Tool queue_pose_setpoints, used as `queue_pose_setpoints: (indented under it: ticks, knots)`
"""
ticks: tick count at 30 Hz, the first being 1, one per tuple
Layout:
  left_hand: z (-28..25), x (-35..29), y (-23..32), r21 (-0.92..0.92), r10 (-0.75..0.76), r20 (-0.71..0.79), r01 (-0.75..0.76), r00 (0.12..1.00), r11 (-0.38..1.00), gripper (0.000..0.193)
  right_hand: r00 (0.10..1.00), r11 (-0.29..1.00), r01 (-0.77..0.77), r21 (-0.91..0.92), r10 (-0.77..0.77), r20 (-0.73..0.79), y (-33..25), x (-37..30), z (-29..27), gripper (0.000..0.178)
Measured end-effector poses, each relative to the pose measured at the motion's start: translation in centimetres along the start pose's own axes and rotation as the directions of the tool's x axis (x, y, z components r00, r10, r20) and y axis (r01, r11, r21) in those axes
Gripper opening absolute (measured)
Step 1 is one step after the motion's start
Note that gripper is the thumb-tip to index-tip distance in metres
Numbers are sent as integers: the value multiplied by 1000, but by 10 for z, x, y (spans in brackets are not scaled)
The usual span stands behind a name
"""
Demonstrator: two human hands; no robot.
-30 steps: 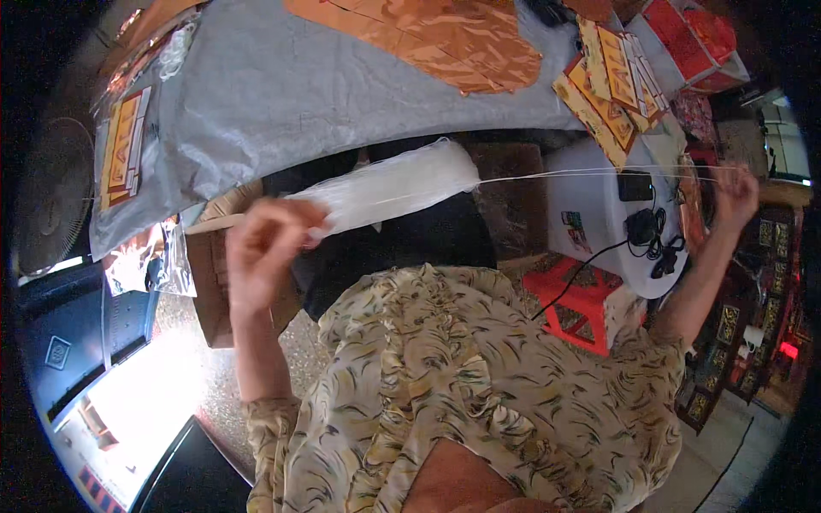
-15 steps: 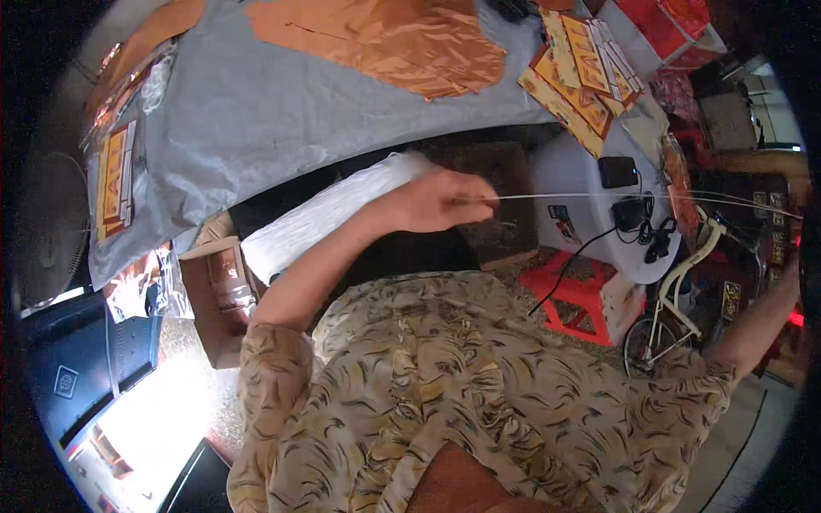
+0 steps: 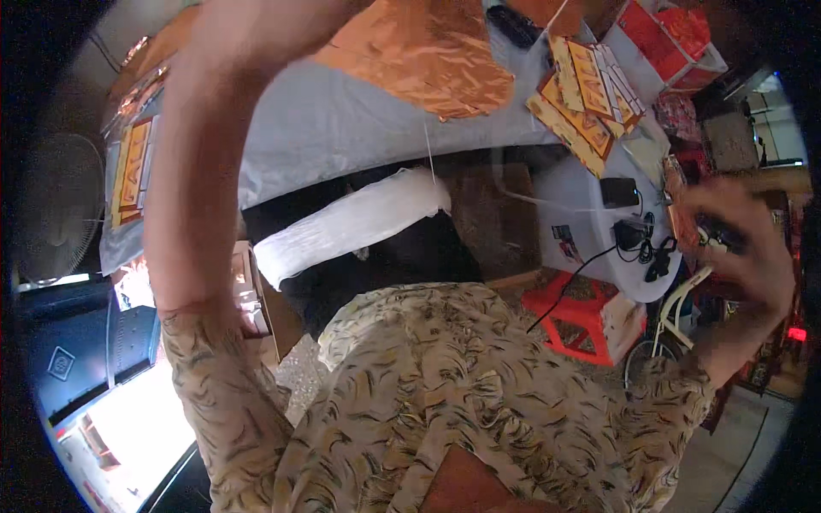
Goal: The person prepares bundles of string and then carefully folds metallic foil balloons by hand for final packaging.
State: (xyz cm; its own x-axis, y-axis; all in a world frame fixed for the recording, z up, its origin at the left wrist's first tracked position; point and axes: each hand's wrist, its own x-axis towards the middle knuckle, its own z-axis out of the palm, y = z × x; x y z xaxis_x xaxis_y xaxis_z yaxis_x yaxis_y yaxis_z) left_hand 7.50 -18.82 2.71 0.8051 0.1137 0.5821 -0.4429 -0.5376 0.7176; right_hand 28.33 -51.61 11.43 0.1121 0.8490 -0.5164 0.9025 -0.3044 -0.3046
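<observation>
A long bundle of white thread (image 3: 355,221) lies slantwise across my lap, over dark cloth. From its right end a thin strand (image 3: 429,150) rises toward the table. My left hand (image 3: 282,30) is raised at the top edge, over the grey-covered table; its fingers are cut off or smeared. At the right, my right hand (image 3: 742,244) is lifted near the bicycle, its fingers bent but blurred by motion. A faint, blurred length of thread (image 3: 547,202) runs sideways toward it. Whether either hand holds the strand cannot be made out.
The table (image 3: 299,141) bears orange shiny sheets (image 3: 428,64) and yellow printed packets (image 3: 590,103). Right of my lap stand a white surface with a black adapter (image 3: 618,193) and cables, a red stool (image 3: 573,312) and a bicycle (image 3: 680,312). A cardboard box (image 3: 278,316) sits left.
My left hand has swung up and left from above the bundle, where it pinched a taut thread. My right hand has come inward from the right edge, and the thread has gone slack.
</observation>
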Motion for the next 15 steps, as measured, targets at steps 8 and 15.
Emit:
queue_pose_setpoints:
  ticks: [8,15]
  knots:
    - [-9,13,41,33,-21,-45,22,999,999,27,631,860,494,127,-254,-733,-51,101,-7,28]
    - [12,16,-33,-294,-14,-132,-26,991,956,32,602,797,557,232,-196,-774,-81,131,-16,22]
